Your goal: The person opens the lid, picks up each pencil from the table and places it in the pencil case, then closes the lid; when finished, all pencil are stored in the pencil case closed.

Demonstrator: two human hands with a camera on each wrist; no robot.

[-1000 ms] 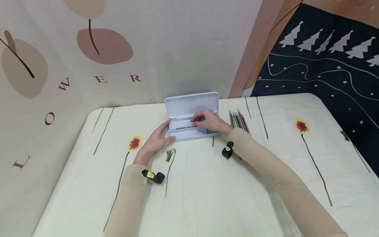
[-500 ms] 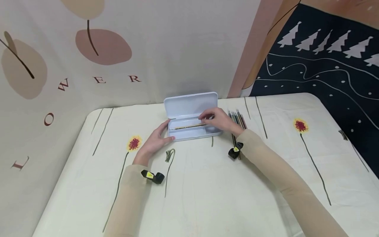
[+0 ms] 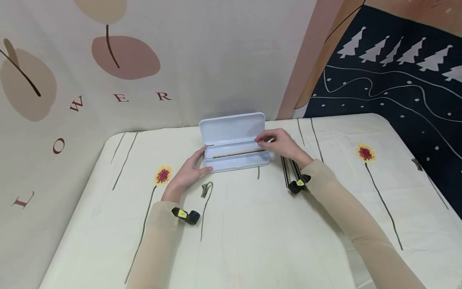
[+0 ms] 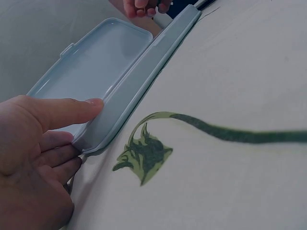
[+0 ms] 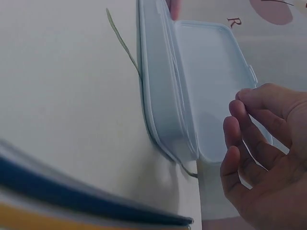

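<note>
A light blue pencil case (image 3: pixel 231 164) lies with its lid (image 3: pixel 232 129) raised at the back of the table. Inside it a thin pencil (image 3: pixel 236 154) lies lengthwise. My left hand (image 3: pixel 189 172) grips the left end of the case. In the left wrist view the thumb of that left hand (image 4: pixel 36 143) rests on the front wall, with the other fingers bent at the end. My right hand (image 3: pixel 281 143) is over the right end of the case. Its fingers are loosely bent, and nothing shows between them in the right wrist view, where the right hand (image 5: pixel 264 153) appears before the lid.
Several pencils (image 3: pixel 285 172) lie in a bunch to the right of the case, partly hidden under my right wrist. The white cloth (image 3: pixel 252 233) has printed flowers. A fabric wall (image 3: pixel 202 60) rises right behind the case.
My right hand has moved rightward along the pencil from its middle to the case's right end, uncovering it. My left hand has stayed on the case.
</note>
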